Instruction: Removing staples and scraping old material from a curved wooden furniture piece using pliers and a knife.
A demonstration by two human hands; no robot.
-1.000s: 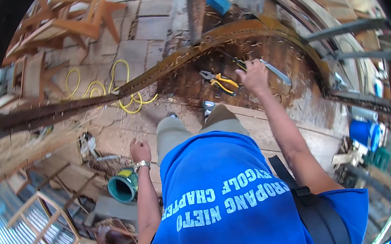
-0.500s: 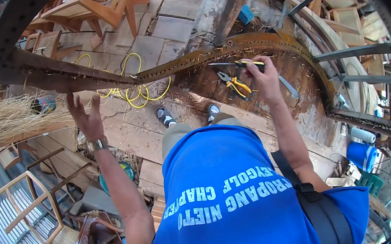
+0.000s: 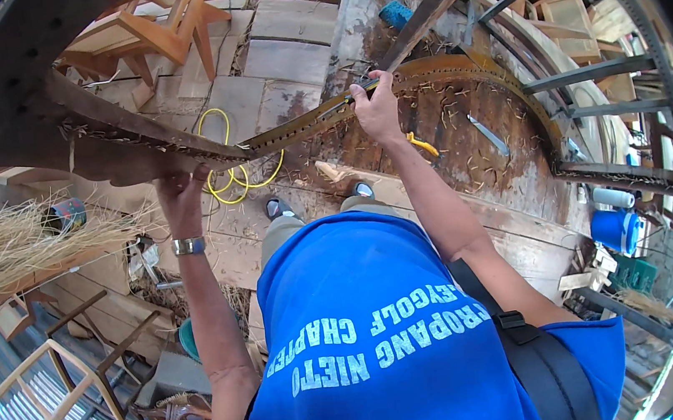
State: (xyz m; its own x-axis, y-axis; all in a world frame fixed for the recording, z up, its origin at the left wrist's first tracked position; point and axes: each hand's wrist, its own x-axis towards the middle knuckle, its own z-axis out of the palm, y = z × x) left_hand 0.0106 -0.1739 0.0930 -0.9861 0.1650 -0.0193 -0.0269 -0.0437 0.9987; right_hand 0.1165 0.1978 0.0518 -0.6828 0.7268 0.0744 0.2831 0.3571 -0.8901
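Observation:
A curved wooden chair frame (image 3: pixel 293 134), its edge lined with small holes and stuck with straw bits, stretches across the view before me. My left hand (image 3: pixel 181 197) grips the lower edge of its left part; the fingertips are hidden by the wood. In my right hand (image 3: pixel 377 111) is a slim screwdriver (image 3: pixel 337 109) with a yellow and black handle, its shaft lying along the holed rail. Yellow-handled pliers (image 3: pixel 423 146), partly covered by my right forearm, lie on the brown wood surface (image 3: pixel 466 169). Near them rests a knife-like metal blade (image 3: pixel 488 134).
A coil of yellow cord (image 3: pixel 234 180) lies on the plank floor. Loose straw strands (image 3: pixel 13 241) spread at the left, beside a can (image 3: pixel 66 215). Wooden chair frames (image 3: pixel 162 21) stand behind and at lower left. A blue jug (image 3: pixel 615 231) is at the right.
My left hand has risen from open below the rail to gripping it. My right hand has carried the screwdriver leftward and up to the holed rail. The frame has shifted slightly.

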